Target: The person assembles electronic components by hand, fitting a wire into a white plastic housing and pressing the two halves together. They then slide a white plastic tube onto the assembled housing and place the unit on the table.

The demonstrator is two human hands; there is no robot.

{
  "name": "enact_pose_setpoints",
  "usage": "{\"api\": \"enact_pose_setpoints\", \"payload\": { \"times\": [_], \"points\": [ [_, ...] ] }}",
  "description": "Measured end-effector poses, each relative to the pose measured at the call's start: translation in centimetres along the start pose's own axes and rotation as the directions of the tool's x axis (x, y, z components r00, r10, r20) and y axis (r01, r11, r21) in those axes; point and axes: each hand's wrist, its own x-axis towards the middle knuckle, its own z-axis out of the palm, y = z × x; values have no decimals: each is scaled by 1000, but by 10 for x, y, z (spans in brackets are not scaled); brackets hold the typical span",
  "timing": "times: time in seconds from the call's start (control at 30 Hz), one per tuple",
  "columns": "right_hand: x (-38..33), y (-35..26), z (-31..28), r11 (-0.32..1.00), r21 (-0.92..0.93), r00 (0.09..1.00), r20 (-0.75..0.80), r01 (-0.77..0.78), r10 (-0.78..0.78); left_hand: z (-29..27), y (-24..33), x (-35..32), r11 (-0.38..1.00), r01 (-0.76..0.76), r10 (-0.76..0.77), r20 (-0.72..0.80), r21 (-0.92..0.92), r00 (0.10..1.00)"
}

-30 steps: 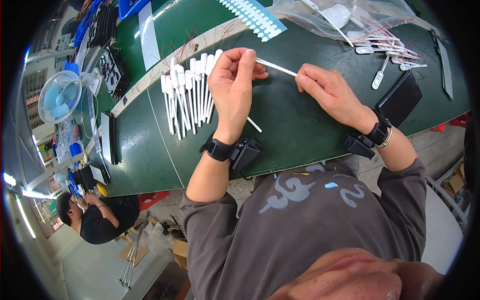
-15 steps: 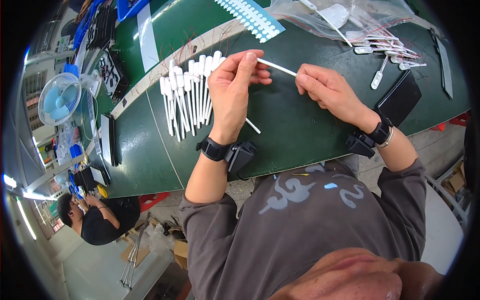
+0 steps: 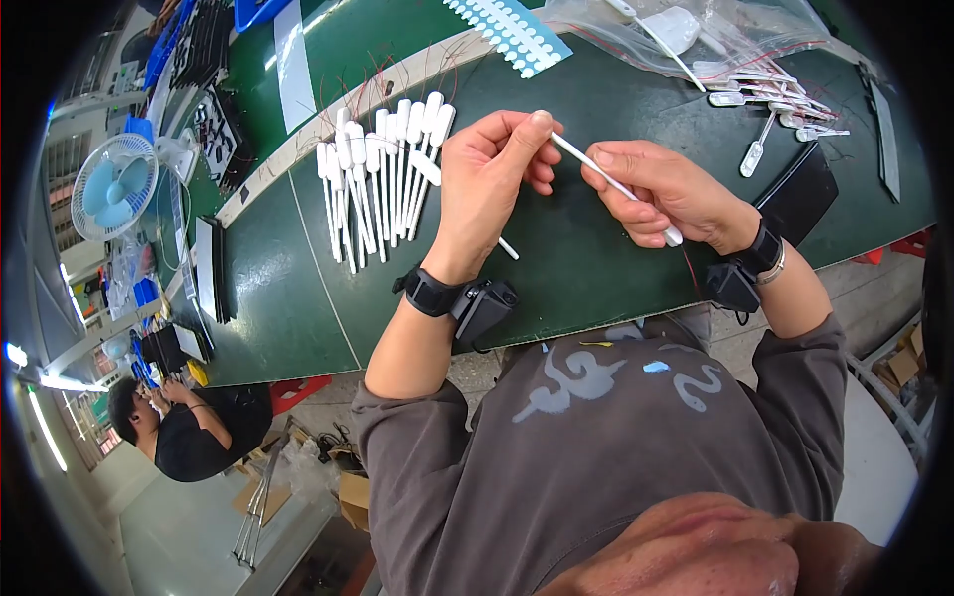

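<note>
A slim white plastic stick (image 3: 571, 149) with a wider head slants between my hands. My left hand (image 3: 487, 184) pinches its thin upper end between thumb and fingers. My right hand (image 3: 671, 189) is wrapped round the lower part, the rounded head showing below the fingers and a thin red wire hanging from it. Left of my left hand lies a row of similar white sticks (image 3: 361, 199), paddle-shaped heads pointing away, with fine red wires. Another stick (image 3: 509, 248) lies crosswise, partly hidden under my left wrist.
A clear plastic bag (image 3: 596, 22) and a heap of white handle-shaped parts (image 3: 785, 104) lie at the far right. Near them is a black flat case (image 3: 800, 194). A blue sheet with white stickers (image 3: 512, 35) lies at the back. A fan (image 3: 114, 189) and another person (image 3: 199, 437) are at left.
The stick has swung to a steeper slant, and its head now shows below my right hand. My left hand has shifted slightly right, uncovering more of the row.
</note>
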Motion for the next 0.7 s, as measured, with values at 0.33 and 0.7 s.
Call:
{"api": "enact_pose_setpoints", "payload": {
  "times": [0.33,0.7],
  "points": [
    [2,2,1,990,142,1000,-29,9,-5,8,-2,-2,993,-15,12,-23,-117,1000],
    [-3,-6,-12,913,379,966,252,-151,55,6,-4,-2,966,-117,151,136,-232,979]
  ]
}}
